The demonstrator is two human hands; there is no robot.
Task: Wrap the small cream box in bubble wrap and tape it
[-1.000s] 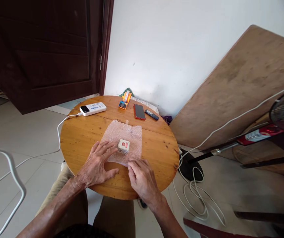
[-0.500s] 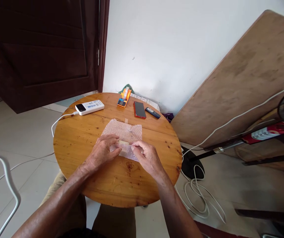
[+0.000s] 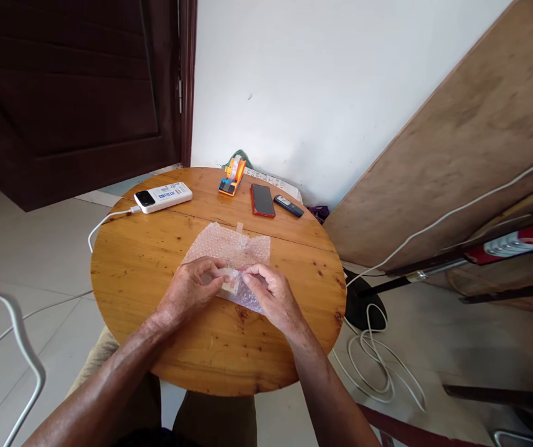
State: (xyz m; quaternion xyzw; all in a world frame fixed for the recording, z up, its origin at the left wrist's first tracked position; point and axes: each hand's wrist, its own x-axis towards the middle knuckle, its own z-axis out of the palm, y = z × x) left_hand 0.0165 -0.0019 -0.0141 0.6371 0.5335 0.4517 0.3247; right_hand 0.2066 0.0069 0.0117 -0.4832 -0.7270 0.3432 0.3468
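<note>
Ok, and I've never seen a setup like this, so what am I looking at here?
There's no machine: these are a person's two bare hands. One camera, worn on the head, takes every picture, looking forward and down. On the round wooden table, a sheet of bubble wrap is folded partly over a small box. The right hand pinches the wrap; the left hand is at the box's left end, its exact grip hard to make out. Farther back sit what looks like a white power bank with a cable plugged in, an orange tape dispenser, a red-edged phone and a small dark blue device.
</note>
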